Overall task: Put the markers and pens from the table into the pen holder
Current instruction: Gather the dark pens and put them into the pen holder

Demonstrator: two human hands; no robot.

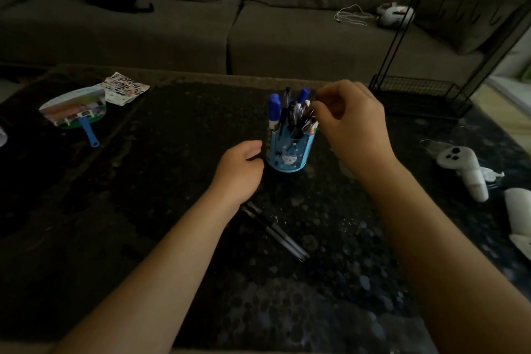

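A blue pen holder stands upright near the middle of the dark table. Several pens and blue-capped markers stick out of its top. My right hand hovers at the holder's upper right, fingertips pinched at the tops of the dark pens there; whether it grips one is unclear. Just left of the holder's base rests my left hand, loosely curled with nothing in it. Two pens lie side by side on the table in front of the holder, between my forearms.
A hand fan with a blue handle and a printed sheet lie at the far left. White controllers sit at the right edge. A black wire rack stands at the far right corner. A grey sofa runs behind the table.
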